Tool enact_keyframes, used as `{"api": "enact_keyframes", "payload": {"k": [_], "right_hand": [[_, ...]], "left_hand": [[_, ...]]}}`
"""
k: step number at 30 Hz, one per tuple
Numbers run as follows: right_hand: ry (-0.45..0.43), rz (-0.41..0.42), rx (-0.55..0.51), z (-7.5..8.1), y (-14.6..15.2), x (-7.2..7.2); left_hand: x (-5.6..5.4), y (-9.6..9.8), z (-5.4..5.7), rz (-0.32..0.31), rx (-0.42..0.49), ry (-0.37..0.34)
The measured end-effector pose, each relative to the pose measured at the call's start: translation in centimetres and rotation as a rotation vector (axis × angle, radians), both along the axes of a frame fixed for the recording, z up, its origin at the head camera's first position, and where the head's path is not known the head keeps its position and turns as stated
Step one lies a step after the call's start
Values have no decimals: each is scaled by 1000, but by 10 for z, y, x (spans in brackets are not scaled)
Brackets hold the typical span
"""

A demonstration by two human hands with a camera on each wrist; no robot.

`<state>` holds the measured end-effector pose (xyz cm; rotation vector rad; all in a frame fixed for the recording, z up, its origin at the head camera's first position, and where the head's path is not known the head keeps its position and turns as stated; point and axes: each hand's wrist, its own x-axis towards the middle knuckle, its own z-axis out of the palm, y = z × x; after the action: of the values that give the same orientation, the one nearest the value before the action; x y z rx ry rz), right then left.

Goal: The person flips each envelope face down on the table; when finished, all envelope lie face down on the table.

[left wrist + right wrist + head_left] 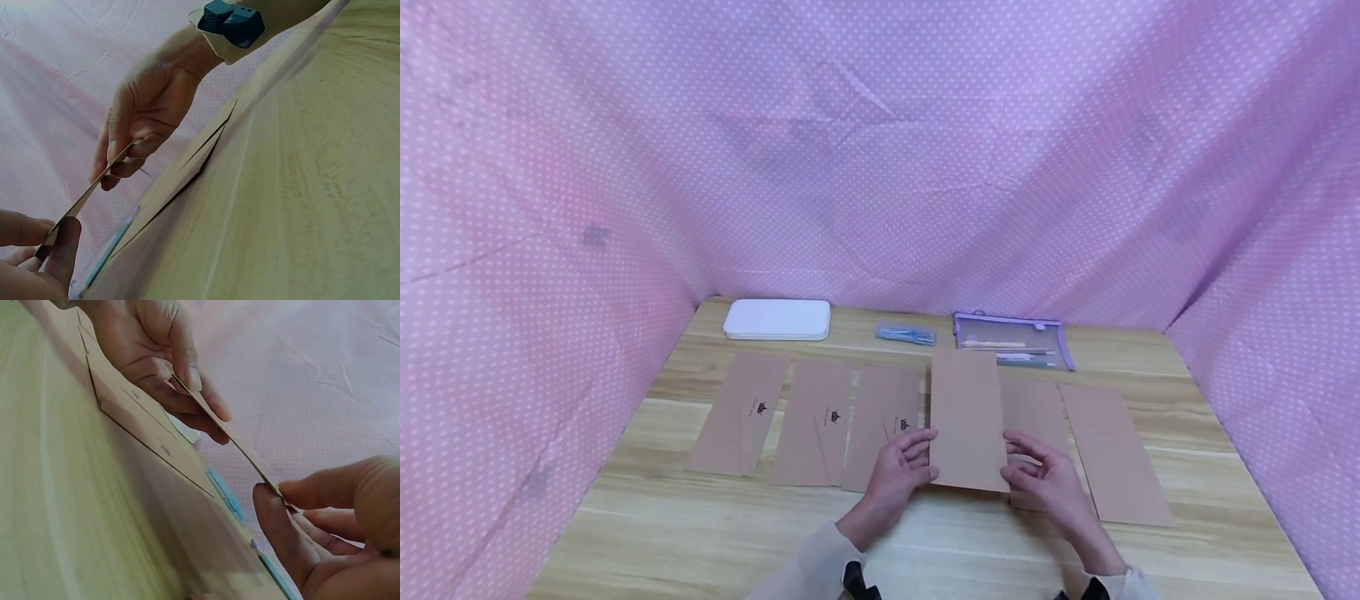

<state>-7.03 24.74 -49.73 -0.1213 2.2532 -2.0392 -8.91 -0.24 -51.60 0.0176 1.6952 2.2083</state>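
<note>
My left grip and right grip, closed to thin pinch, hold brown envelope by opposite long edges above counter. Inward squeeze could buckle it; slackening could drop it onto neighbouring envelopes.

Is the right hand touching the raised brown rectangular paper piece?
Touching: the right wrist view shows the right hand pinching the brown paper piece between thumb and finger.

6 envelopes, 1 case, 1 pouch
</note>
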Motion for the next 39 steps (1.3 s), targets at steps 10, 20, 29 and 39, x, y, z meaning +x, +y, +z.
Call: {"api": "enact_keyframes", "payload": {"k": [10, 20, 29, 39], "right_hand": [[-195, -44, 83, -3, -6, 4], [-214, -56, 164, -10, -5, 4], [-218, -73, 259, -7, -4, 3], [-287, -2, 163, 8, -3, 11]], "left_hand": [[10, -8, 3, -118, 170, -126], [12, -6, 12, -198, 245, -160], [10, -3, 14, -167, 253, -168], [10, -5, 19, -155, 289, -179]]}}
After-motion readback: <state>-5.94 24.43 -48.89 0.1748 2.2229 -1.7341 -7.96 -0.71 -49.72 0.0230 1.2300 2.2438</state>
